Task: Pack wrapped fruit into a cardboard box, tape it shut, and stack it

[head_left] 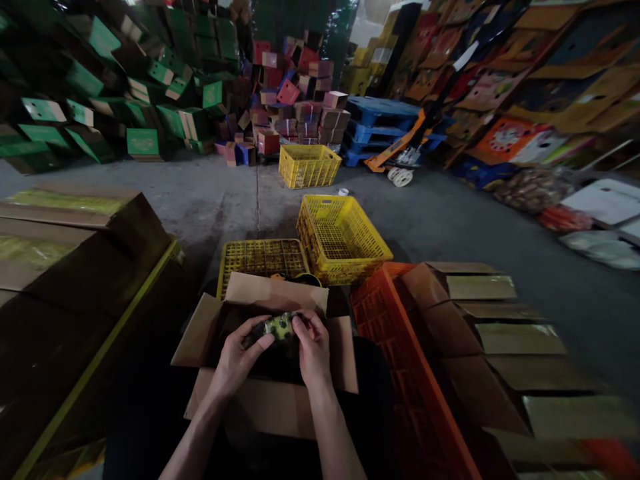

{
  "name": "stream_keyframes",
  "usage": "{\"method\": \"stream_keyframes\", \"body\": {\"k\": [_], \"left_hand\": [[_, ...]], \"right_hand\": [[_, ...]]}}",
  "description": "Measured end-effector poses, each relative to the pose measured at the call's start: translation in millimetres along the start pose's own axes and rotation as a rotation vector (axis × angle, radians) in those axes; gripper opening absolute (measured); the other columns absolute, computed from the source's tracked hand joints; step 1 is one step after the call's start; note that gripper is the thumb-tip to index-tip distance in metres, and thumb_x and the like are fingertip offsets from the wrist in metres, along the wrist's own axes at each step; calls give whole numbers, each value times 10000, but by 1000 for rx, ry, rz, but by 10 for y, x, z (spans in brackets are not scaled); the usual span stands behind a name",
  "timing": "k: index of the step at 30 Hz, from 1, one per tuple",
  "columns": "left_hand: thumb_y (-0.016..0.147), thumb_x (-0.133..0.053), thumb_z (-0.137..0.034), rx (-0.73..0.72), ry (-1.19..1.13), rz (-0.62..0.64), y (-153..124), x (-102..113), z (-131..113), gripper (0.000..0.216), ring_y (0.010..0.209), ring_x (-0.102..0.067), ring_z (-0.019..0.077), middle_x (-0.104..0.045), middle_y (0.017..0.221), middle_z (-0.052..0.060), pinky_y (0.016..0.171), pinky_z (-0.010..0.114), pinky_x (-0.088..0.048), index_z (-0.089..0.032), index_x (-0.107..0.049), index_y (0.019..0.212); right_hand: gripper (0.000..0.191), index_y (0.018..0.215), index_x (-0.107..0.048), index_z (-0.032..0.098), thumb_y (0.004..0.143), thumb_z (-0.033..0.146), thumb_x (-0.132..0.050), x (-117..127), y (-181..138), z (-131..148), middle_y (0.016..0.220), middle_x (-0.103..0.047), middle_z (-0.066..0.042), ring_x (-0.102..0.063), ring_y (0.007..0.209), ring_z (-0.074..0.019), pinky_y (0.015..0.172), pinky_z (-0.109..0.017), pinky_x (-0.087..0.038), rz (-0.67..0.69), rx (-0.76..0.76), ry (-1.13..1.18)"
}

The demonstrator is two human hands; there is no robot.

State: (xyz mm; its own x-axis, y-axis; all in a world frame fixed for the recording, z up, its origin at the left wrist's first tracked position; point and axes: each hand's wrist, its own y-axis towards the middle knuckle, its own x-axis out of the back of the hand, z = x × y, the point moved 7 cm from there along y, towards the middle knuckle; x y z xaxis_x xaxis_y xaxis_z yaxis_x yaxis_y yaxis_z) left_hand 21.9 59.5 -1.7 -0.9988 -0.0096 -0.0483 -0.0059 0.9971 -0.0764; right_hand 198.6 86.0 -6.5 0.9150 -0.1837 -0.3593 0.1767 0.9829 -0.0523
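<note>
Between both hands is a small, shiny plastic packet (281, 327) with a yellow-green and dark pattern; its contents are too dim to make out. My left hand (240, 353) is closed on its left end, thumb on top. At the opposite end, my right hand (313, 347) pinches the packet with thumb and fingers. Directly below is a cardboard box (273, 405) with its flaps spread outward. The inside of that box is dark, so what lies in it cannot be seen.
Taped cartons (75, 257) stand on the left; more cartons (480, 327) fill an orange crate (390, 320) on the right. Ahead are a yellow crate (345, 263), an upturned-looking yellow crate (265, 250) and another yellow crate (310, 177). Blue pallets (383, 113) and a pallet jack (400, 150) stand farther back.
</note>
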Motion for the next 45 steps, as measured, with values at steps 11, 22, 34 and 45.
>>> {"method": "stream_keyframes", "body": {"k": [11,22,34,45], "left_hand": [[875,-683,-480,-42,63,-164,-51,105,-36,316,714,-596,155,-666,752,7,662,231,-461,-170,-701,820],[925,-629,-470,-80,80,-137,-73,74,-92,331,721,-533,151,-602,737,-3,687,238,-416,-171,-670,790],[952,-475,-646,66,19,-121,-77,17,19,610,825,-700,246,-747,990,101,695,323,-546,-171,-610,1311],[928,-635,-497,-64,-96,-306,-142,185,-60,885,1412,-462,283,-295,1646,104,1122,423,-428,-355,-88,1610]], "right_hand": [[241,823,-734,214,755,430,-816,1,-14,7,752,-663,-2,-592,686,-158,633,-269,-481,-44,-72,92],[258,848,-706,226,750,429,-830,-1,-43,-41,783,-658,4,-612,715,-163,661,-281,-488,-15,-101,233],[173,908,-782,256,895,400,-686,29,-128,352,977,-693,-57,-622,946,-229,828,-343,-505,-78,304,-305],[212,1081,-776,336,877,314,-723,-450,-368,436,1038,-705,-65,-576,1190,-297,1049,-480,-467,353,458,-567]]}}
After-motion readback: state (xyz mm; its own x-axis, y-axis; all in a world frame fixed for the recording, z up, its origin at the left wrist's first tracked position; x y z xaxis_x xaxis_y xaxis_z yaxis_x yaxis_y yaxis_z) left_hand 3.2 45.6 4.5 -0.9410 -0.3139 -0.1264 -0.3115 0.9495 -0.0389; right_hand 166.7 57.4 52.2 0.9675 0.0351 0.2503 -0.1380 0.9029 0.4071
